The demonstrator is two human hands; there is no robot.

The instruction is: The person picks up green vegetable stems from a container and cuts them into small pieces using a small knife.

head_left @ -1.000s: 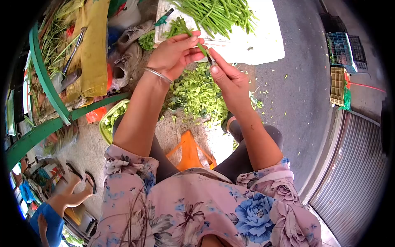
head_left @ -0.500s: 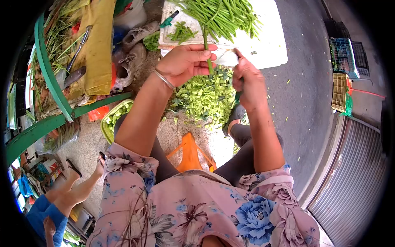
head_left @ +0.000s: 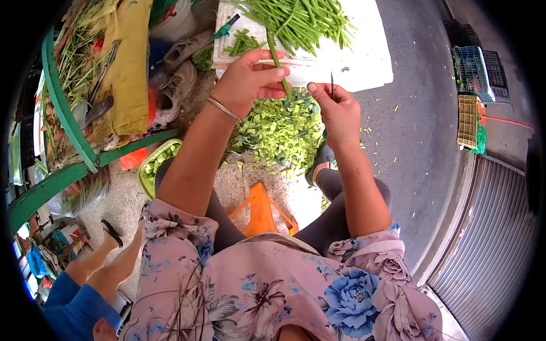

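Observation:
My left hand (head_left: 253,79) is closed on a long green vegetable stalk (head_left: 277,61), pinched between thumb and fingers and pointing down toward me. To its right, my right hand (head_left: 339,112) is closed around a small knife (head_left: 332,81); only a thin dark piece of blade shows above the fingers, apart from the stalk. Below both hands lies a heap of cut green pieces (head_left: 284,132). Beyond them, a bundle of green stalks (head_left: 307,23) rests on a white foam board (head_left: 364,62), beside a small pile of short stalk pieces (head_left: 244,43).
A dark tool with green wrapping (head_left: 226,26) lies at the board's left corner. An orange stool (head_left: 261,213) stands between my legs. On the left are a green metal frame (head_left: 68,113), a yellow-green basket (head_left: 149,184) and a person's bare leg (head_left: 114,270). Crates (head_left: 471,68) stand right.
My right hand has turned, its thumb now pointing toward the stalk and the blade upright. My left hand keeps its grip. The other person's legs have shifted; the view has moved slightly.

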